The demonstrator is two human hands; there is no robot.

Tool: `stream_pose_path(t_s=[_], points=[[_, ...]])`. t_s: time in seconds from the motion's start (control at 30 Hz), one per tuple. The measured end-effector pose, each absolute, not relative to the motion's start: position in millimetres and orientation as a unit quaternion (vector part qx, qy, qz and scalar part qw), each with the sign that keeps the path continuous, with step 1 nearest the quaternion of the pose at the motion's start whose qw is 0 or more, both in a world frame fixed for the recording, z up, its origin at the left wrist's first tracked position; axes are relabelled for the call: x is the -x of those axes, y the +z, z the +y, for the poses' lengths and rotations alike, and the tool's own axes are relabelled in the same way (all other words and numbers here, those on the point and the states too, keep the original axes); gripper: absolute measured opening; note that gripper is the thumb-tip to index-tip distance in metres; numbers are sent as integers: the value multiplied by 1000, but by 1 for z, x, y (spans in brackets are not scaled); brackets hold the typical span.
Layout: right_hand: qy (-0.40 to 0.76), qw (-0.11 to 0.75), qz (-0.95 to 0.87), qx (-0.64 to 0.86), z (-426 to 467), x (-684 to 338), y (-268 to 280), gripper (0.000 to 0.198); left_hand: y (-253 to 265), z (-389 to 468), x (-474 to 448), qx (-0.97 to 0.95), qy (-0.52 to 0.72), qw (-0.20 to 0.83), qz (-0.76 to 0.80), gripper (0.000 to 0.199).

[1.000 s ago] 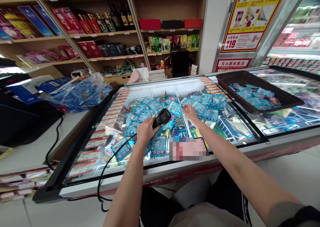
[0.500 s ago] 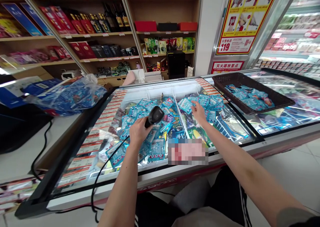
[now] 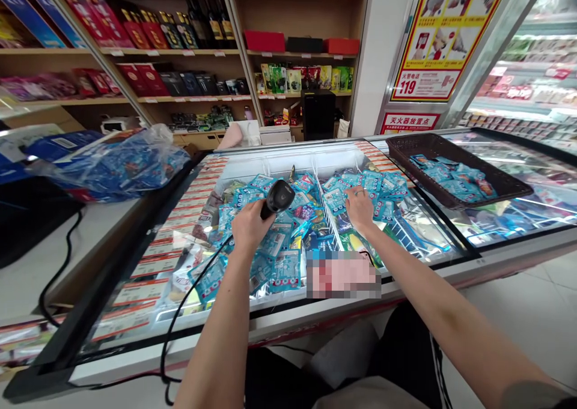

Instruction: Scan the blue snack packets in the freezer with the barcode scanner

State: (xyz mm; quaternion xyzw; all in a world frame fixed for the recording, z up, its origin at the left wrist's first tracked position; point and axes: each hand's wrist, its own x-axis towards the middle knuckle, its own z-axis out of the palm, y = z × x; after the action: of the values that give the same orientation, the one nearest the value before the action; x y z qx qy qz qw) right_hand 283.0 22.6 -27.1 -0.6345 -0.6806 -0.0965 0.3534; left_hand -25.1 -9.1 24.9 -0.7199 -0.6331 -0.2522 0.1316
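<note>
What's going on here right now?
A person's left hand holds a black scanner above blue packets spread over a glass-topped freezer. The right hand is at the packets on the right; whether its fingers grip one is unclear. More packets lie in a brown basket farther right.

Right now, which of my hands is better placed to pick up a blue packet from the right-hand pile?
Probably your right hand: it's at the blue packets right of the white wire divider, whereas your left hand is gripping the black scanner.
</note>
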Motion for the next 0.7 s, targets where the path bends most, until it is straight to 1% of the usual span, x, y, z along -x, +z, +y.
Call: stream_pose_path(t_s=[0.13, 0.23, 0.3, 0.43, 0.57, 0.7], points=[[-112, 302, -757, 568, 20, -279, -25, 30, 22, -4, 23, 717, -262, 125, -633, 39], [-113, 267, -780, 555, 22, -277, -24, 35, 16, -3, 22, 725, -268, 123, -623, 38], [-119, 258, -773, 567, 25, -277, -23, 36, 13, -3, 24, 727, -272, 124, -618, 38], [-134, 262, -757, 584, 33, -267, -18, 31, 11, 1, 30, 719, -278, 120, -625, 40], [-89, 262, -797, 536, 45, -239, -16, 35, 12, 4, 35, 716, -276, 121, -630, 42], [-26, 229, -844, 484, 62, -206, -19, 41, 12, 3, 36, 720, -263, 128, -629, 41]])
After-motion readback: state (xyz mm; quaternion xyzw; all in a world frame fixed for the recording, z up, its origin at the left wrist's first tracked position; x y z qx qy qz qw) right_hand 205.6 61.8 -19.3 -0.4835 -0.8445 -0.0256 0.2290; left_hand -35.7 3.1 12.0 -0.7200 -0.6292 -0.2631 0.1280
